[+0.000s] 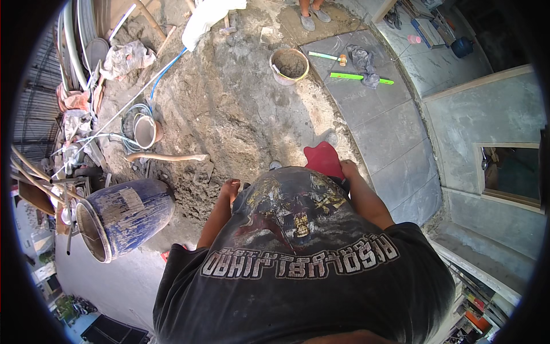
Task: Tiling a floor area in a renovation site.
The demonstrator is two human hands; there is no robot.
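Note:
At the right side of my dark printed shirt, my right hand (pixel 348 168) is closed on the edge of a red piece (pixel 323 160) that looks like cloth. It hangs in front of my body, over the edge of the dark tiles. My left hand (pixel 231 187) is down by my left side, over the rough soil; its fingers are too small and partly hidden to read, and no object shows in it. A shoe tip (pixel 275 165) peeks out past the shirt, and a second shoe (pixel 332 137) stands beside the red cloth.
A bucket of wet mortar (pixel 289 64) stands ahead. Dark floor tiles (pixel 381 106) carry a green level (pixel 362 78), a mallet (pixel 342 59) and a crumpled plastic bag (pixel 361 58). Leftward lie a blue barrel (pixel 129 215), a small bucket (pixel 146 131) and a wooden handle (pixel 166 156). Another person's feet (pixel 314 19) show beyond.

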